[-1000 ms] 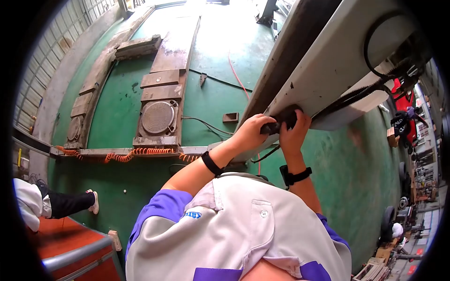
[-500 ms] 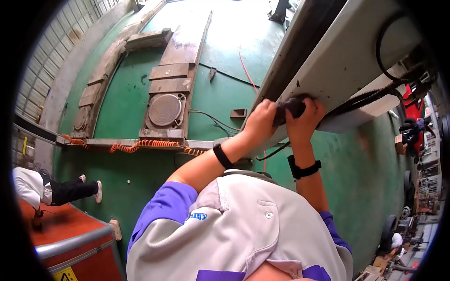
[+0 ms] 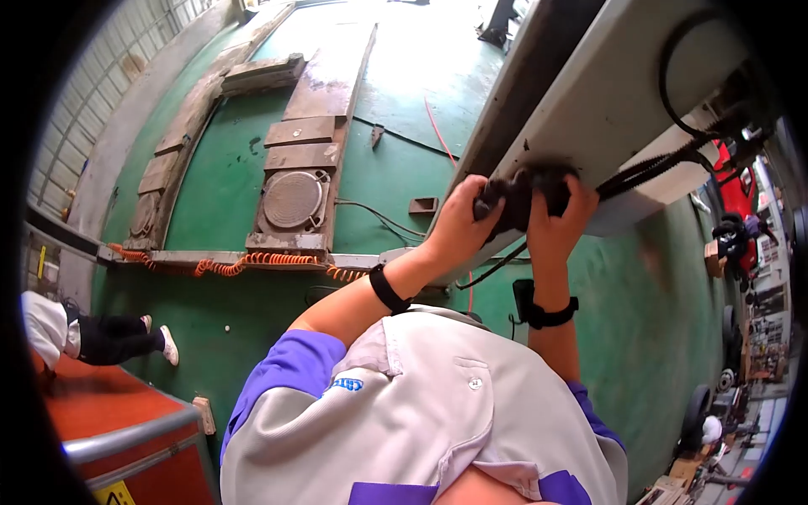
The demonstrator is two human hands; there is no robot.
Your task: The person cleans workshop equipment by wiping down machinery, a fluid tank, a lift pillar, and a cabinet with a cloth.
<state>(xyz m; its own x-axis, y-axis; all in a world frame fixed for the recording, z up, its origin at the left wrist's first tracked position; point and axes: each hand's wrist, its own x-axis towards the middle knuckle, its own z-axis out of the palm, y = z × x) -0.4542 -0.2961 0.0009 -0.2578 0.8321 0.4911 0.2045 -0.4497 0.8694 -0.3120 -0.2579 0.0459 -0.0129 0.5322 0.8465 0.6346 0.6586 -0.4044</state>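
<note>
A dark, lumpy bundle [image 3: 523,189] that looks like soft cloth lies against the side of the tall grey metal post [image 3: 572,109]. My left hand [image 3: 461,220] has its fingers curled around the bundle's left end. At the other end, my right hand [image 3: 560,220] grips it between thumb and fingers. The two hands stand a little apart, with dark material stretching between them. Part of the bundle is hidden behind my fingers, and its exact kind is unclear. Below it, a black cable [image 3: 495,268] passes near my left hand.
Two long ramps with a round plate [image 3: 292,200] lie on the green floor at left. Orange coiled hoses [image 3: 282,258] run along a crossbeam. A person [image 3: 93,332] stands by a red cabinet [image 3: 126,404]. Black corrugated hoses [image 3: 656,164] hang right of the post.
My hands have moved slightly farther apart, the right one rightward. More of the dark bundle shows between them. The whole view has shifted a little.
</note>
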